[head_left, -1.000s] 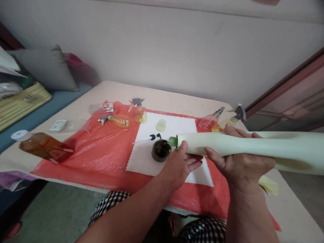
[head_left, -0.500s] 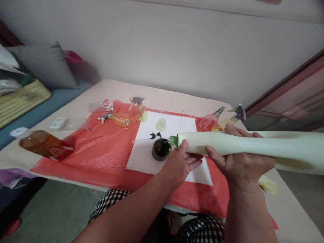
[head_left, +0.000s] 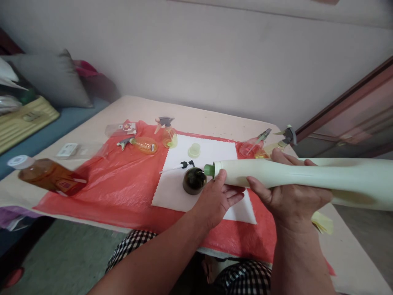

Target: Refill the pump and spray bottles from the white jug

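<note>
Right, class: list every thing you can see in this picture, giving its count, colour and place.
Large bottle: one, pale green, tipped sideways in both hands.
Small bottle: one, dark green, open, under the large bottle's spout.
Pump top: one, black and white, on the white cloth.
Cap: one, pale yellow, on the white cloth.
White cloth: one, on the red sheet.
Red sheet: one, on the table.
Spray bottles: four, orange, yellow, pink, at the sheet's far edge.
Amber bottle: one, lying at left.
Table: one, beige.
Left hand: at the large bottle's neck.
Right hand: around its middle.

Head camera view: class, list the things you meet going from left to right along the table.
Brown bottle → orange spray bottle lying down → dark round bottle → left hand → right hand on the pale green bottle.
</note>
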### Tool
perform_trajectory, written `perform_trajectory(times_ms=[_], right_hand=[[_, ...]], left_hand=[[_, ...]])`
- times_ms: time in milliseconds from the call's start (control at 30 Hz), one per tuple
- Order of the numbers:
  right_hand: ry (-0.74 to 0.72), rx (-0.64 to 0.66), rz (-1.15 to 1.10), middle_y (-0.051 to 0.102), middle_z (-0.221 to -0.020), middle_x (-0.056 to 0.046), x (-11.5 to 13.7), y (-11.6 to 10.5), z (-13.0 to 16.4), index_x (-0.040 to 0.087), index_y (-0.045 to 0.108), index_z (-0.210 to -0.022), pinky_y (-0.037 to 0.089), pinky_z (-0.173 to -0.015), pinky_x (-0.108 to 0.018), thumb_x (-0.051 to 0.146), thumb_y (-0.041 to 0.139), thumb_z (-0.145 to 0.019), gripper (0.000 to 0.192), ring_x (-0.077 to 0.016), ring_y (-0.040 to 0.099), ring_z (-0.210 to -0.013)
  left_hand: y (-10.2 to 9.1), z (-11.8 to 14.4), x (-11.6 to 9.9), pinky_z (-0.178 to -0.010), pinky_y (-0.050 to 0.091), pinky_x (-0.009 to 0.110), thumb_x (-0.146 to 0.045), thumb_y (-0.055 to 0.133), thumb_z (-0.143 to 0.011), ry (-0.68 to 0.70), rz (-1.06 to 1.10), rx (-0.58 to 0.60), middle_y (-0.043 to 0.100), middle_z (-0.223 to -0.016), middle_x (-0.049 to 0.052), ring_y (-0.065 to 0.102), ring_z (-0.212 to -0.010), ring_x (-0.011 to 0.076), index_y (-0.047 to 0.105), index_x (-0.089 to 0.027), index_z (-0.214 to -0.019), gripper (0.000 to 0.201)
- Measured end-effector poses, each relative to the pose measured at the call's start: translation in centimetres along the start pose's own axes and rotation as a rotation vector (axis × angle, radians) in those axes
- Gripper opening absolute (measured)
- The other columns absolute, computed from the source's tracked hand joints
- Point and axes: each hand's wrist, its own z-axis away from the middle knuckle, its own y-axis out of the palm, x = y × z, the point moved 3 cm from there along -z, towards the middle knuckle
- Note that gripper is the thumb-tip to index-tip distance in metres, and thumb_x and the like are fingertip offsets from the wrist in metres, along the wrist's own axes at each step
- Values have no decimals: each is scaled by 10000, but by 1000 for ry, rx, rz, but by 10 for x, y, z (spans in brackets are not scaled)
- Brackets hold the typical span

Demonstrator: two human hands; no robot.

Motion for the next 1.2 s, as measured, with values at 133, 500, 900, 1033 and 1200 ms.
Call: perform_trajectory(times_ms=[133,500,900,1033,1200], right_hand=[[-8,-4,24,715,-1168,-204,-1,1,0,82,510,-1436,453,-973,-486,697,471,-906,813,-350,693,-1018],[-12,-13,15,723,-1160,-214,0,-1,0,81,514,-1443,463,-970,-506,689,486,-906,811,-363,704,-1014],[-17,-24,31,722,-1165,-202,-1,1,2,94,514,-1435,462,-948,-490,705,499,-888,819,-353,698,-997],[-4,-14,7,724,-1152,-209,-2,2,2,77,523,-1421,459,-945,-505,715,494,-884,834,-360,696,-989],[20,25,3,712,-1184,-211,-3,3,3,93,515,-1428,443,-960,-506,726,497,-874,842,-366,687,-1014]], left_hand=[[0,-1,0,-1051,522,479,-454,571,-953,0,-4,-8,690,-1256,261,717,-1102,313,568,-74,-1326,532],[1,1,-1,-1036,536,466,-446,571,-956,3,3,-8,716,-1215,242,736,-1049,293,611,-84,-1261,475],[0,0,-1,-1049,523,477,-472,581,-947,-3,-1,-9,704,-1228,253,725,-1078,303,578,-79,-1308,534],[1,0,-1,-1046,524,477,-473,581,-946,-4,0,-10,699,-1241,253,722,-1084,307,573,-83,-1314,536],[1,0,-1,-1044,526,472,-468,585,-944,2,4,-3,700,-1235,255,725,-1078,305,570,-79,-1316,539]])
